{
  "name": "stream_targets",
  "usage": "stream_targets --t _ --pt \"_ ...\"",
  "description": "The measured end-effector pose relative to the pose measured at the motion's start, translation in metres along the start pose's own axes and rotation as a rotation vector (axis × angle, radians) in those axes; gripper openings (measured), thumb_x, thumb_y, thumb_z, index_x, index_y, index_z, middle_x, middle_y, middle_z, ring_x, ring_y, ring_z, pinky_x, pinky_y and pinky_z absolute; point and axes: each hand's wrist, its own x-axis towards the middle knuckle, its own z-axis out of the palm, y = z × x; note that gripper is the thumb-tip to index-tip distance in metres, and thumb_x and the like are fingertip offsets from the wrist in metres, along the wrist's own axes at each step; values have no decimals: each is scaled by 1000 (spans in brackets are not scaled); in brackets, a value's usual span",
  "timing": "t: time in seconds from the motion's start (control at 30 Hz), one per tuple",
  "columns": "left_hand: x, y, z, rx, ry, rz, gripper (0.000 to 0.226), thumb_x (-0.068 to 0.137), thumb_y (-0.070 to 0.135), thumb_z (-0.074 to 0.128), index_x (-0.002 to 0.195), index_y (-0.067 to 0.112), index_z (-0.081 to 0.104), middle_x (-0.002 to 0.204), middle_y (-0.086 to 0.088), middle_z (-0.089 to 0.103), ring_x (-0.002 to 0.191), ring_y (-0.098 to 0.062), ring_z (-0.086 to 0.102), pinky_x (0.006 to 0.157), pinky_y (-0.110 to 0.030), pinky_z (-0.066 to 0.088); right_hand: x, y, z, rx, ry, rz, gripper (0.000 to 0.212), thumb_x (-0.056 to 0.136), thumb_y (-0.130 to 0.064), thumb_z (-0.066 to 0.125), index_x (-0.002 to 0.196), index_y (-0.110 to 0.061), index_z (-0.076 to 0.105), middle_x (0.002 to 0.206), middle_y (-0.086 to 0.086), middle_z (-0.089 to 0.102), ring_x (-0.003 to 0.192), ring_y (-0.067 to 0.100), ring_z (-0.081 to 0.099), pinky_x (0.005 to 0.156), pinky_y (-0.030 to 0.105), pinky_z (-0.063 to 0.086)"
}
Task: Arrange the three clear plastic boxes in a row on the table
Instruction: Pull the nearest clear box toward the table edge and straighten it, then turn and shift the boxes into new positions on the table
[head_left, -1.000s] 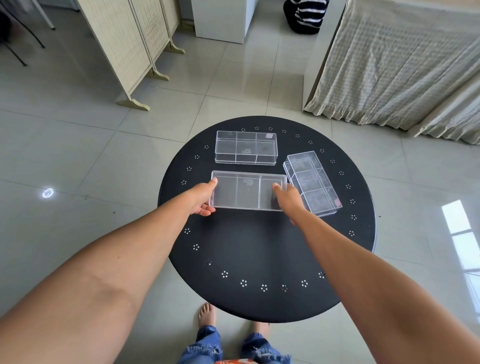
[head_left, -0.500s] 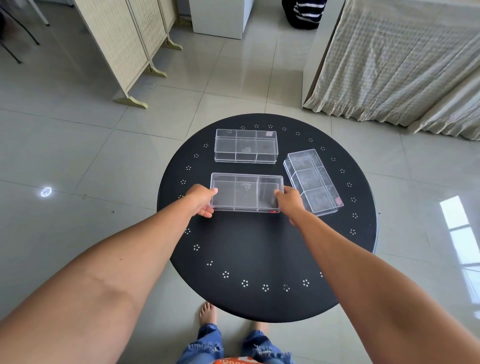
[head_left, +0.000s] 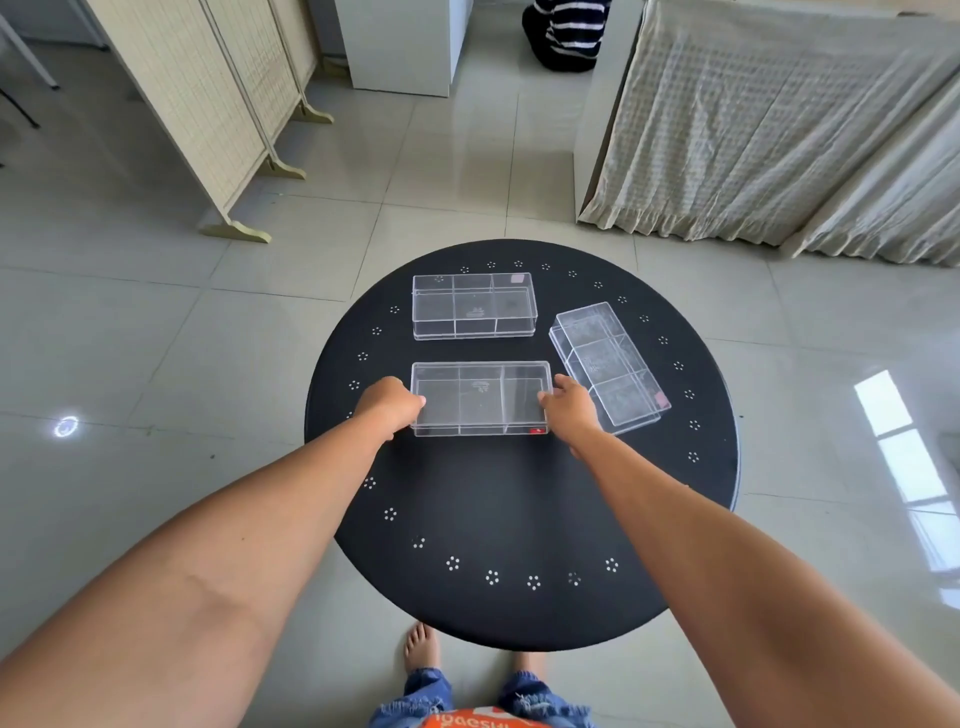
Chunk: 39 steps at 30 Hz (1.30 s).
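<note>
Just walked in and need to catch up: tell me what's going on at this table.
A person grips the nearest clear plastic divided box by its short ends, left hand on one, right hand on the other, on the round black table. A second clear box lies parallel behind it. The third clear box sits angled at the right, so the three do not form a row yet.

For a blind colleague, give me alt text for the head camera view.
Two bare hands, left hand and right hand, grip the ends of the near clear box on a round black table. A second box lies beyond; a third box sits angled right.
</note>
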Motion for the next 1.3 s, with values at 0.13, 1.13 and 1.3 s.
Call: stream_targets --t 0.13,1.13,1.3 --pt "4 12 -8 167 172 151 49 88 34 57 135 21 52 138 -12 49 122 -32 54 88 -38 46 -6 -1 -10 -7 101 19 57 96 -26 58 151 -16 46 129 6 69 103 21 60 85 27 40" --pt "44 212 102 56 -233 612 66 97 34 45 155 16 19 162 -10 23 147 -27 26 119 -40 21 -3 96 -77 -129 307 -11 136 58 -63 84 155 -49 -10 169 -9 0 157 16 17 110 43 41" --pt "55 216 116 -54 -226 524 72 97 39 45 156 16 11 163 -10 20 149 -26 22 119 -40 19 7 103 -81 -135 291 -91 126 65 -55 82 156 -49 -5 160 -14 13 137 12 44 88 29 44"
